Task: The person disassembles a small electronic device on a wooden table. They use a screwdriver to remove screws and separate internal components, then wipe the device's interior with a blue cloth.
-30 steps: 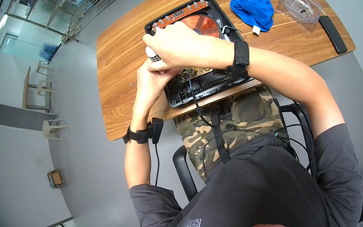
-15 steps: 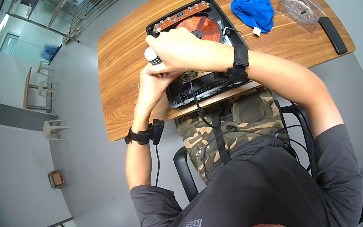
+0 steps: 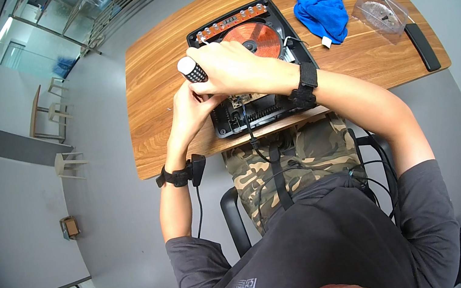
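The right hand (image 3: 226,69) is clenched around a dotted-handled tool (image 3: 191,69); the left hand (image 3: 190,106) meets it below, grip hidden. Underneath, the black housing (image 3: 285,24) lies open near the surface's (image 3: 156,89) front edge, coil (image 3: 261,40) and circuit board (image 3: 242,99) exposed. Handwork appears unfinished; progress beneath the fingers cannot be verified.

Dark-grey short-sleeved T-shirt (image 3: 333,237) | pale chest print (image 3: 246,284) | camouflage trousers (image 3: 317,140) | black wrist straps (image 3: 176,176) | thin black cable (image 3: 199,211)

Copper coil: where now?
Head view, upper part, right of centre: coil sits in the black housing, below the orange strip, partly hidden by the right hand.
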Demonstrator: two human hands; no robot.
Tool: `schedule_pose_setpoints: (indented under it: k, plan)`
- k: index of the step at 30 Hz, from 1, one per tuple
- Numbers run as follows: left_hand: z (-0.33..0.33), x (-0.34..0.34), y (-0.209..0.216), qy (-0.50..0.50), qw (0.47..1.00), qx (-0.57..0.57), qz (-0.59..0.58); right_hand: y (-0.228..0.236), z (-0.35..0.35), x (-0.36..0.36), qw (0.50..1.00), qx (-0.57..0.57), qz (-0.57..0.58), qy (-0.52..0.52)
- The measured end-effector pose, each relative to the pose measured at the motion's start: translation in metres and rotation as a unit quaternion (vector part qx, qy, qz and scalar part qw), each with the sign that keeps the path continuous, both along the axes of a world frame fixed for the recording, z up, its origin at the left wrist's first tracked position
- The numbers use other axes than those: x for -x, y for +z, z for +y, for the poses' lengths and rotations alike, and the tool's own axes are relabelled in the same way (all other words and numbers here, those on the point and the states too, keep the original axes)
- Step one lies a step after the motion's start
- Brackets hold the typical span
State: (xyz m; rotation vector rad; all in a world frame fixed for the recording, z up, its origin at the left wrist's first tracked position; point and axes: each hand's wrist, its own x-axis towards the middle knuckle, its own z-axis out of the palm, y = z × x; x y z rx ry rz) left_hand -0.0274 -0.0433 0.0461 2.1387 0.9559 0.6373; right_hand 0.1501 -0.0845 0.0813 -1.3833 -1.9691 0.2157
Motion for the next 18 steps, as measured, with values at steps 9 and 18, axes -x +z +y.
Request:
schedule_pose_setpoints:
  k: [9, 18]
  plan:
    - [0.001, 0.010, -0.016, -0.079, 0.992, -0.049, 0.090, 0.024, -0.001, -0.006, 0.999, -0.021, 0.021, -0.032]
    - [-0.008, 0.001, -0.008, -0.048, 0.992, -0.078, 0.086, 0.032, -0.004, -0.009, 0.999, -0.027, 0.036, -0.027]
